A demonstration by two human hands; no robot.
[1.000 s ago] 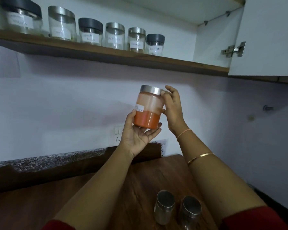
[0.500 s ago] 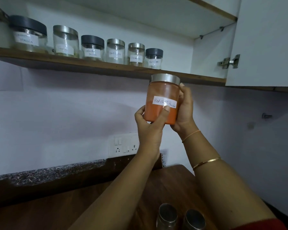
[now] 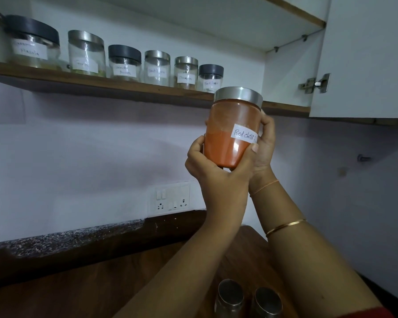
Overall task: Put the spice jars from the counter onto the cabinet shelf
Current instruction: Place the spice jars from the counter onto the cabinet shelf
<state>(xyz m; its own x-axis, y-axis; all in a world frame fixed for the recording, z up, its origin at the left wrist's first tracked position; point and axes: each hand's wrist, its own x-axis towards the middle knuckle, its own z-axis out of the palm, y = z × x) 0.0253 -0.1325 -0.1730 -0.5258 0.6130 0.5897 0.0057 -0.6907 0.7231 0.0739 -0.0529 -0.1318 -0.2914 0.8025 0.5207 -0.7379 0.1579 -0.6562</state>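
The upright red chilli jar is held in the air just off centre toward 2 o'clock, its steel lid level with the front edge of the cabinet shelf. The left grip curls round its base from 7 o'clock, and the right grip wraps its side at 3 o'clock. Two more jars stand on the worktop at 6 o'clock.

Both forearms rise side by side, hands at the same height. The left hand grips the red chilli jar low down, thumb across its front. The right hand curls round its far side.
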